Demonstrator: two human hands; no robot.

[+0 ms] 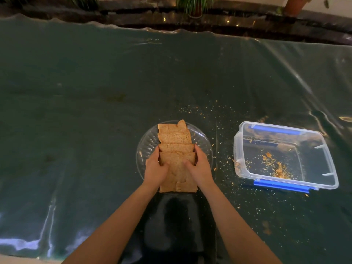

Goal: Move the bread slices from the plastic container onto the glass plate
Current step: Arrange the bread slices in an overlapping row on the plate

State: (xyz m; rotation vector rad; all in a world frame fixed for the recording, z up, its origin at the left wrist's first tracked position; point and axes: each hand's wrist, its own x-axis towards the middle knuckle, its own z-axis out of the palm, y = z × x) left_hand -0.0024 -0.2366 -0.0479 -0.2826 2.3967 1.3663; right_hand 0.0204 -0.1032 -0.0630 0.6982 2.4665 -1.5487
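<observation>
Several brown bread slices (175,138) lie overlapped in a row on the round glass plate (147,143) at the table's middle. The nearest slices overhang the plate's front rim. My left hand (155,169) grips the left edge of the near slices and my right hand (198,167) grips their right edge, thumbs on top. The clear plastic container (331,168) with blue clips stands to the right of the plate. It holds only crumbs and no slices.
Dark green plastic sheeting (85,111) covers the table. Crumbs (224,168) are scattered between plate and container and in front of them. Potted plants (194,6) stand beyond the table's far edge.
</observation>
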